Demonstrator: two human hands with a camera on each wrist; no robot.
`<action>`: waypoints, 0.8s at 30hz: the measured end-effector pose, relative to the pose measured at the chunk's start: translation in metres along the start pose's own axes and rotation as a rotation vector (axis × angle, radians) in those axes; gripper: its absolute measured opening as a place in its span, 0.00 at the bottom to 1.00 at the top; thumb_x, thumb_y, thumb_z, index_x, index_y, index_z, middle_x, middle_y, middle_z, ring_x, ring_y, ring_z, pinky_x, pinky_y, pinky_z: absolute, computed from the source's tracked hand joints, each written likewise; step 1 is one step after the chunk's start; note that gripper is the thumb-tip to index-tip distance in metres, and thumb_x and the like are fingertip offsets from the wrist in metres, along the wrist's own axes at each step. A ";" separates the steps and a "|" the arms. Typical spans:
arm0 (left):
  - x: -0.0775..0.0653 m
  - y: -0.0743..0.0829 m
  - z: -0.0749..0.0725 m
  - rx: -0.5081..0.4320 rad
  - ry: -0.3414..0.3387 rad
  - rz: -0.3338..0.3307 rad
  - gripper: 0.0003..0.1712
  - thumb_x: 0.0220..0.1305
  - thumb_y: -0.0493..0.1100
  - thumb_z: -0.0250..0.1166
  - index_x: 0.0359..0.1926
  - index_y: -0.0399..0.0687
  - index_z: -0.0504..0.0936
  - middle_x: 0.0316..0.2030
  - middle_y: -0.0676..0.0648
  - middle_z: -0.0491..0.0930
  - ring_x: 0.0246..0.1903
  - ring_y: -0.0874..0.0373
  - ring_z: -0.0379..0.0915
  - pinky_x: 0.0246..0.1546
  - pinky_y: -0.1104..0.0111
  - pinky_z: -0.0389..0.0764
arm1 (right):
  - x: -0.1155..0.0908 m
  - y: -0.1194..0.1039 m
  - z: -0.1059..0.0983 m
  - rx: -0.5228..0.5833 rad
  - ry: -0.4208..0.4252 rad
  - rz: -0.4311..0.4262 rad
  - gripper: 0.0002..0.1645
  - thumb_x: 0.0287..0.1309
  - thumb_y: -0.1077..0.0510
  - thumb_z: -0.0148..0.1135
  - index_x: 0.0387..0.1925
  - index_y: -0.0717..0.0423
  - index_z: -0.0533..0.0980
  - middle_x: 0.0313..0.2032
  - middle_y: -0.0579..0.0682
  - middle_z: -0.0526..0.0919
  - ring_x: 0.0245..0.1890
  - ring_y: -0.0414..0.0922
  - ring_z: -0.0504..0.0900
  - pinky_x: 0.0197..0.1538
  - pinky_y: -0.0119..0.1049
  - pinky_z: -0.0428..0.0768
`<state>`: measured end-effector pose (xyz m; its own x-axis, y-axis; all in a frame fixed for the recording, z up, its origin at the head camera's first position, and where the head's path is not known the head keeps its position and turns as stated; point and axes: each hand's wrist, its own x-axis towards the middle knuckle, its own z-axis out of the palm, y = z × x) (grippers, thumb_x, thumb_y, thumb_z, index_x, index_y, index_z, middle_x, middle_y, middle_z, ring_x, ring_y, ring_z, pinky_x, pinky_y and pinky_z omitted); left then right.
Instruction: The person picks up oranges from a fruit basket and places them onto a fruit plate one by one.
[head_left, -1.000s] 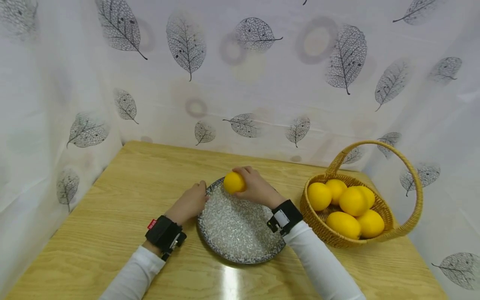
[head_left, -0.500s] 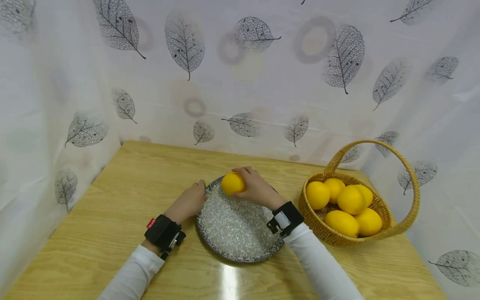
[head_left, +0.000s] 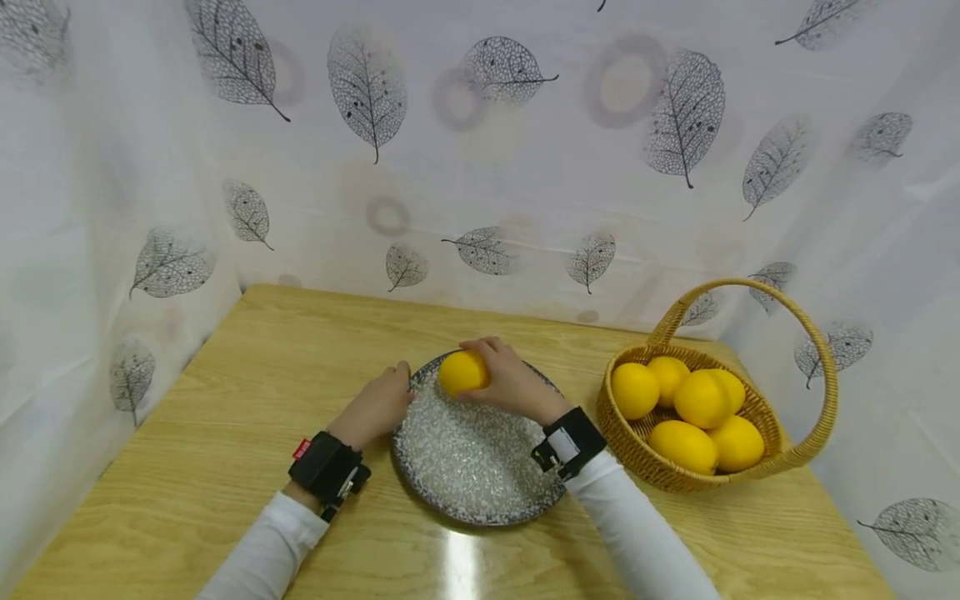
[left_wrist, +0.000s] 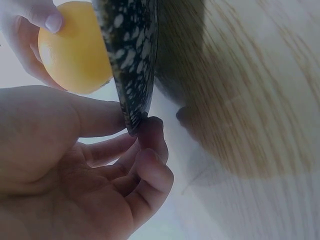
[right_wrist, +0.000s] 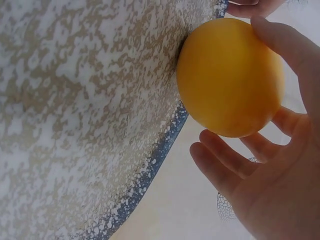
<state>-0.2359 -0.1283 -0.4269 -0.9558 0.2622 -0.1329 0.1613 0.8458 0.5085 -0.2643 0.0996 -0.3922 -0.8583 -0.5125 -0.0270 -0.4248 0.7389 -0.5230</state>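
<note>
A round speckled plate (head_left: 472, 458) with a dark rim lies on the wooden table. My left hand (head_left: 378, 404) pinches its left rim, thumb on the upper side and fingertips beneath, as the left wrist view shows of the plate's edge (left_wrist: 132, 65). Over the far left part of the plate, my right hand (head_left: 517, 383) holds a yellow lemon (head_left: 462, 373). In the right wrist view the lemon (right_wrist: 230, 77) rests against the plate's surface near the rim, with the thumb on one side and the fingers spread round the other.
To the right of the plate stands a wicker basket (head_left: 652, 462) with a tall arched handle (head_left: 828, 383), holding several more lemons (head_left: 684, 447). A leaf-patterned curtain (head_left: 315, 192) hangs behind the table (head_left: 225, 417) and along both sides.
My right hand has brought the lemon slightly left and lower, toward the plate's far left part. My left hand has kept its hold on the rim.
</note>
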 end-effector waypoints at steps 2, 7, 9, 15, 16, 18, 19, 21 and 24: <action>0.000 0.000 0.001 -0.003 -0.001 -0.001 0.30 0.76 0.37 0.53 0.70 0.19 0.58 0.63 0.20 0.69 0.63 0.30 0.70 0.64 0.45 0.74 | 0.000 -0.001 0.000 -0.002 -0.006 0.001 0.47 0.58 0.48 0.75 0.74 0.51 0.64 0.71 0.59 0.66 0.65 0.57 0.72 0.64 0.54 0.77; 0.001 -0.002 0.001 -0.014 0.000 -0.004 0.31 0.77 0.37 0.52 0.71 0.19 0.58 0.64 0.20 0.68 0.64 0.30 0.70 0.64 0.45 0.74 | -0.001 -0.001 -0.001 -0.013 -0.007 0.006 0.47 0.58 0.47 0.74 0.74 0.52 0.64 0.71 0.59 0.66 0.65 0.56 0.73 0.65 0.53 0.77; 0.001 -0.003 0.001 -0.017 0.001 -0.005 0.31 0.77 0.37 0.52 0.71 0.20 0.57 0.64 0.20 0.68 0.64 0.30 0.69 0.65 0.45 0.73 | -0.001 -0.001 -0.001 -0.016 -0.001 0.004 0.46 0.59 0.46 0.74 0.74 0.52 0.64 0.71 0.59 0.67 0.64 0.55 0.73 0.64 0.53 0.78; 0.001 -0.002 0.001 -0.022 -0.009 0.002 0.31 0.77 0.36 0.52 0.71 0.19 0.57 0.64 0.20 0.68 0.65 0.30 0.69 0.65 0.44 0.73 | -0.006 -0.003 -0.006 -0.006 0.020 -0.005 0.43 0.61 0.46 0.72 0.73 0.54 0.66 0.70 0.59 0.67 0.65 0.56 0.73 0.65 0.52 0.77; 0.002 -0.002 0.001 -0.022 -0.010 0.005 0.31 0.77 0.36 0.52 0.71 0.19 0.57 0.64 0.20 0.68 0.65 0.30 0.69 0.65 0.44 0.73 | -0.007 -0.004 -0.007 -0.008 0.023 -0.006 0.42 0.62 0.46 0.71 0.73 0.54 0.66 0.70 0.59 0.67 0.66 0.56 0.72 0.66 0.52 0.76; 0.002 -0.003 0.002 -0.018 -0.008 0.016 0.30 0.77 0.36 0.52 0.70 0.19 0.57 0.63 0.20 0.69 0.64 0.30 0.69 0.65 0.45 0.73 | -0.010 -0.004 -0.010 -0.015 0.031 -0.011 0.41 0.63 0.46 0.70 0.72 0.53 0.66 0.71 0.59 0.68 0.68 0.57 0.70 0.69 0.53 0.73; 0.002 -0.003 0.002 -0.017 -0.007 0.019 0.30 0.77 0.37 0.52 0.70 0.19 0.57 0.63 0.20 0.69 0.64 0.30 0.69 0.65 0.45 0.73 | -0.011 -0.003 -0.011 -0.018 0.033 -0.013 0.40 0.64 0.46 0.69 0.72 0.54 0.67 0.71 0.58 0.68 0.69 0.57 0.69 0.70 0.54 0.72; 0.003 -0.004 0.003 -0.013 -0.003 0.027 0.30 0.77 0.37 0.52 0.70 0.19 0.57 0.63 0.20 0.69 0.64 0.30 0.70 0.64 0.45 0.74 | -0.015 -0.003 -0.015 -0.033 0.035 -0.010 0.39 0.65 0.45 0.67 0.72 0.53 0.67 0.71 0.58 0.68 0.71 0.57 0.68 0.72 0.54 0.70; 0.002 -0.005 0.002 -0.016 -0.004 0.025 0.30 0.77 0.36 0.51 0.70 0.18 0.57 0.63 0.20 0.68 0.64 0.30 0.69 0.64 0.44 0.74 | -0.021 -0.001 -0.020 -0.056 0.037 0.004 0.37 0.67 0.45 0.65 0.71 0.52 0.68 0.71 0.57 0.68 0.70 0.57 0.69 0.71 0.55 0.71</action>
<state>-0.2382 -0.1306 -0.4313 -0.9505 0.2849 -0.1238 0.1809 0.8318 0.5248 -0.2516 0.1188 -0.3740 -0.8694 -0.4940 0.0033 -0.4363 0.7646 -0.4745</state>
